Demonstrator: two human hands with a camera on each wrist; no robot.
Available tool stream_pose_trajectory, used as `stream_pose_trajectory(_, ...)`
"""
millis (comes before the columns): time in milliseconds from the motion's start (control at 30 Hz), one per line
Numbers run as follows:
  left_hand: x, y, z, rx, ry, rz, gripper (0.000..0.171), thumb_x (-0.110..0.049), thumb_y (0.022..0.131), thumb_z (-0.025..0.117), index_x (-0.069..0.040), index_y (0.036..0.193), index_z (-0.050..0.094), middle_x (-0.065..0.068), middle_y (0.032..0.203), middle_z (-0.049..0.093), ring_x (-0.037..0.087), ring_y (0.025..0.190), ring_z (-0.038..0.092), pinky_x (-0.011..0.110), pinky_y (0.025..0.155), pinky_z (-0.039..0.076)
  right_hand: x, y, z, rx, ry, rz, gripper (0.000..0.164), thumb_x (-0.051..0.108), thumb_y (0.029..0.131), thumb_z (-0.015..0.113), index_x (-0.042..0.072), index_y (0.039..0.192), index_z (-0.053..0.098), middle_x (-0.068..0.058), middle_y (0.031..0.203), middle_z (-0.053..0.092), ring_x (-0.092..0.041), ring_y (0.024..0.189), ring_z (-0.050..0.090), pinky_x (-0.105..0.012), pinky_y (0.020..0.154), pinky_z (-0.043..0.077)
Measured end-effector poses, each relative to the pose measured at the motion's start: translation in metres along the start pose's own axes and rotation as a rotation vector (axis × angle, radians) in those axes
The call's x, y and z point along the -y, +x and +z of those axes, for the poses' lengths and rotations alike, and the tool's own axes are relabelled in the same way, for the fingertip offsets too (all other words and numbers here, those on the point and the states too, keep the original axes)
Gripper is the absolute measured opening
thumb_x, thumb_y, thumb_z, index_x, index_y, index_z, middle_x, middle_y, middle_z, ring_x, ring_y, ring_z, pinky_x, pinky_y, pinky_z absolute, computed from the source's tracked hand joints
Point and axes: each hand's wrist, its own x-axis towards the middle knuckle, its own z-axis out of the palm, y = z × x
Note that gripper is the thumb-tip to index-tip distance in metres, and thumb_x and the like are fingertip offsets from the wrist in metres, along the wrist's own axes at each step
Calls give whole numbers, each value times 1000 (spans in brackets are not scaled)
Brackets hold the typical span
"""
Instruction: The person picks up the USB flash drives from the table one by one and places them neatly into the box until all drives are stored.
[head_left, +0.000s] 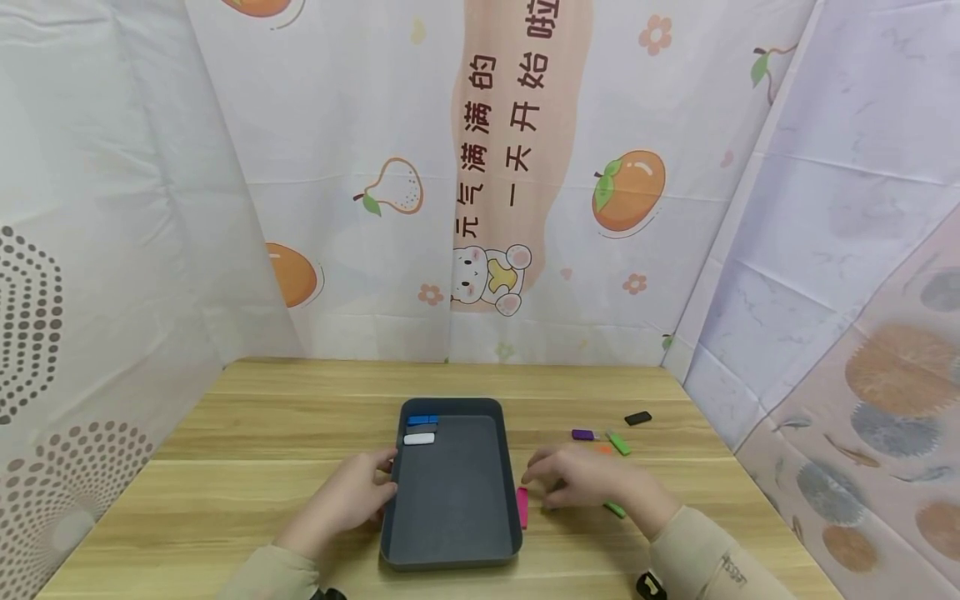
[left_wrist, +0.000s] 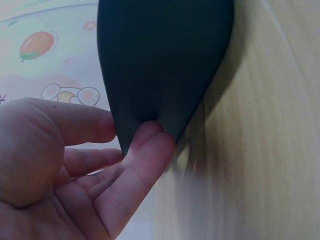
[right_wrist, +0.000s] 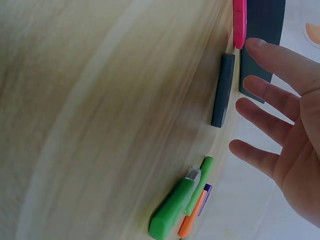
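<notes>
My left hand [head_left: 356, 493] grips the left wall of a dark grey tray [head_left: 450, 558], its thumb and fingers at the rim and outer side. Inside the tray, blue [head_left: 422, 421], dark grey [head_left: 422, 429] and white [head_left: 419, 439] sticks lie at the far left corner. My right hand [head_left: 581, 477] hovers right of the tray, fingers apart and holding nothing. Its thumb is near a pink stick [head_left: 522, 507] that lies along the tray's outer right wall. A dark stick [right_wrist: 223, 90] below the hand is hidden in the head view.
Right of the tray lie a purple USB flash drive [head_left: 582, 435], green ones [head_left: 618, 443], an orange stick [right_wrist: 192, 215] and a black one [head_left: 638, 418]. A printed curtain [head_left: 337, 125] hangs behind the wooden table [head_left: 315, 408].
</notes>
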Motion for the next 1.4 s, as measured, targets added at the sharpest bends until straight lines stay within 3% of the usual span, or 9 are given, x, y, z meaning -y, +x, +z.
stream_pose_trajectory(233,0,0,-1,1,5,-3,54,2,93,65,10,144,48,26,124,63,18,61,65,33,53,57,1,0,6,-32,-7,-73,28,19,90,80,20,117,77,3,118,65,-5,104,60,-24,87,54)
stream_pose_trajectory(467,1,0,0,4,0,1,54,2,93,64,10,144,48,26,124,63,18,62,65,33,53,57,0,1,10,-10,27,-29,28,19,92,77,22,120,77,9,115,62,-3,96,58,-20,81,52)
stream_pose_trajectory(700,1,0,0,-7,10,4,54,2,93,65,10,144,49,25,123,64,18,60,65,33,52,57,-3,-1,11,-43,12,-59,27,17,91,79,19,118,78,4,110,64,-6,93,60,-20,78,52)
stream_pose_trajectory(1200,-1,-2,-1,-23,30,3,54,2,93,66,8,144,49,23,122,64,18,56,63,33,51,56,-11,-2,4,-32,0,58,18,18,93,74,16,111,80,6,108,65,-7,82,61,-19,72,51)
stream_pose_trajectory(1400,-1,-2,0,-27,30,-4,55,2,93,66,8,145,49,23,124,64,19,56,63,33,50,55,-11,-3,2,-30,-26,73,21,18,93,75,14,113,78,5,111,66,-7,90,63,-20,76,54)
